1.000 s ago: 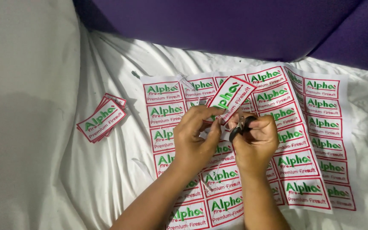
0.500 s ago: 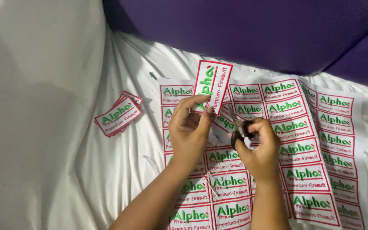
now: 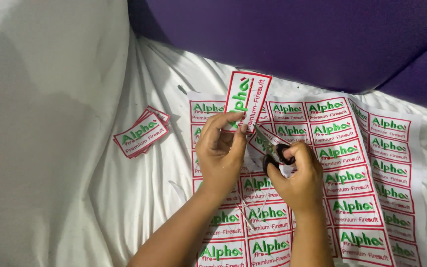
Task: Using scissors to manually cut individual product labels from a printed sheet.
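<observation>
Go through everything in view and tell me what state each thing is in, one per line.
Left hand: pinching the cut patch, raised.
Right hand: closed on the scissors.
Cut patch: detached, held upright above the sheet.
Scissors: tips point at the patch's lower edge; blades look nearly closed.
Patch sheet: uncut rows, lying flat on the cloth.
Patch stack: cut, piled to the left.
White cloth: spread out, wrinkled.
Loose threads: strewn on the sheet.

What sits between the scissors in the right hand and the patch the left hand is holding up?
Nothing visible. The scissors in the right hand point their tips straight at the lower edge of the patch pinched by the left hand; loose threads hang below only.
</observation>
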